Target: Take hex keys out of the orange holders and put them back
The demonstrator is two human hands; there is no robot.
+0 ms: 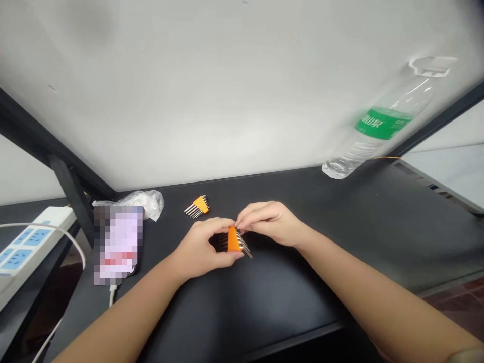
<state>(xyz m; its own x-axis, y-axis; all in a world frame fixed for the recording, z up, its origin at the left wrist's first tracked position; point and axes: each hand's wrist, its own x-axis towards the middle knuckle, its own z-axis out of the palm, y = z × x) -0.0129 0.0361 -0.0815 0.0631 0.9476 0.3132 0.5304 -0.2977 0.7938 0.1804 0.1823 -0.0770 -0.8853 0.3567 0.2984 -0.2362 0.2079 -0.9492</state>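
Note:
My left hand (202,247) is closed round an orange holder of metal hex keys (235,240), held just above the black table (287,292). My right hand (270,222) pinches the top of the keys sticking out of that holder, fingers pressed together. A second orange hex key set (198,206) lies on the table behind my hands, untouched.
A clear water bottle with a green label (381,123) stands at the back right by the white wall. A crumpled plastic bag (145,200) and a blurred phone-like object (117,244) on a cable lie at the left. A white power strip (26,244) sits at far left.

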